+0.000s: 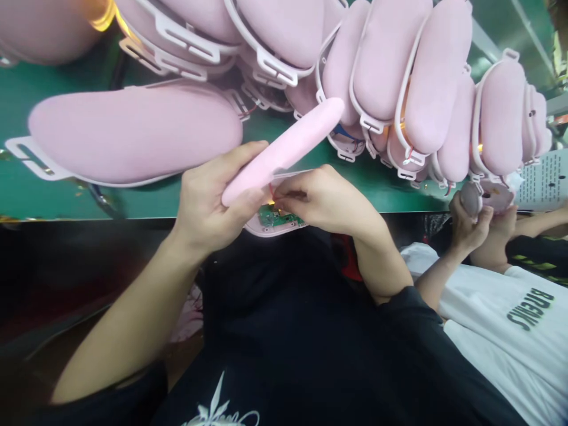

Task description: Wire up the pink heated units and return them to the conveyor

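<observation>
On the left side, a long pink case [133, 136] lies on the green table [146, 204], and a pale loop [38, 160] sticks out at its left end. Above it, at the upper left, an orange light [103, 18] shines beside a pile of similar pink cases [279, 29].

In the middle, the left hand [217, 204] is closed firmly around the lower end of a pink cover [288, 148]; its thumb lies on the near side. The cover is tilted, and its free end points up and to the right. Just below the cover, at the front edge of the table, there is a pink shell [266, 232] with a green circuit board [279, 220] inside. The right hand [326, 198] reaches over this shell from the right. Its thumb and fingers are bent together at a thin red wire [271, 190] near the board, but I cannot tell if they pinch the wire.

Behind and to the right of this hand, more pink cases [430, 77] stand close together in a row. At the far right, a co-worker in a white shirt [492, 296] holds a small round part [471, 200], near a printed sheet [544, 180].
</observation>
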